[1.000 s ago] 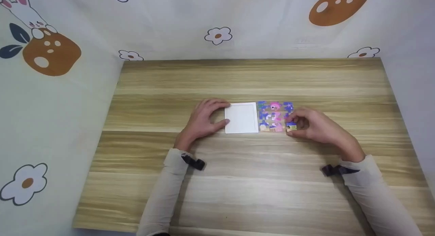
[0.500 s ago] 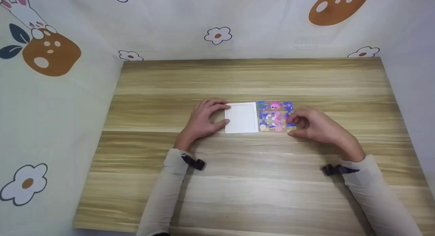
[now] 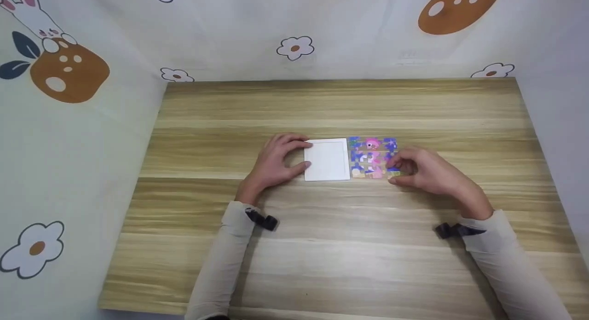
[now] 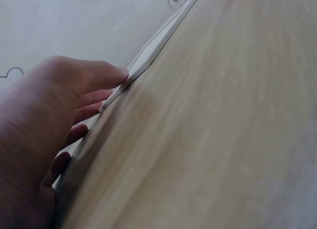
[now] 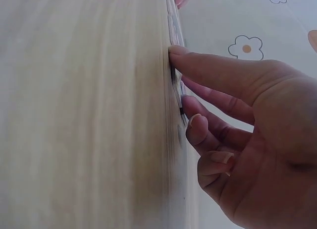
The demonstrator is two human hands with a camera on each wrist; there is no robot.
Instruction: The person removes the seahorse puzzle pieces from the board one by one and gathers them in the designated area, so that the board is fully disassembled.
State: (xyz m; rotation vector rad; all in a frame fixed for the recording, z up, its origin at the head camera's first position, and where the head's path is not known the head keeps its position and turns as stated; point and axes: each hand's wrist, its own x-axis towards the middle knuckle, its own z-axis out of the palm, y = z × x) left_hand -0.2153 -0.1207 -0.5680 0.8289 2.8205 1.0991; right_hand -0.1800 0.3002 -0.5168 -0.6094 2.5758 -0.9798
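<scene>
In the head view a shallow white square tray [image 3: 327, 160] with a raised rim lies flat on the wood-grain table. My left hand [image 3: 278, 160] rests at its left side, thumb and forefinger apart and touching the edge; the left wrist view shows the thumb [image 4: 106, 74] on the rim. Right beside the tray lies a colourful jigsaw puzzle [image 3: 371, 157], blue and pink with a sea-creature picture, gaps between pieces. My right hand [image 3: 423, 169] pinches a puzzle piece [image 3: 394, 173] at its lower right corner between thumb and fingers. The fingers partly hide that piece.
The wood-grain table [image 3: 322, 255] extends all around, its back edge against a pale curtain [image 3: 230, 39] printed with flowers and fruit. A black wrist camera [image 3: 262, 219] sits at the left cuff and another camera [image 3: 453, 230] at the right cuff.
My right thumb and fingers have shifted very slightly over the lower right pieces, which sit a little closer to the others. My left hand and the tray stay in place.
</scene>
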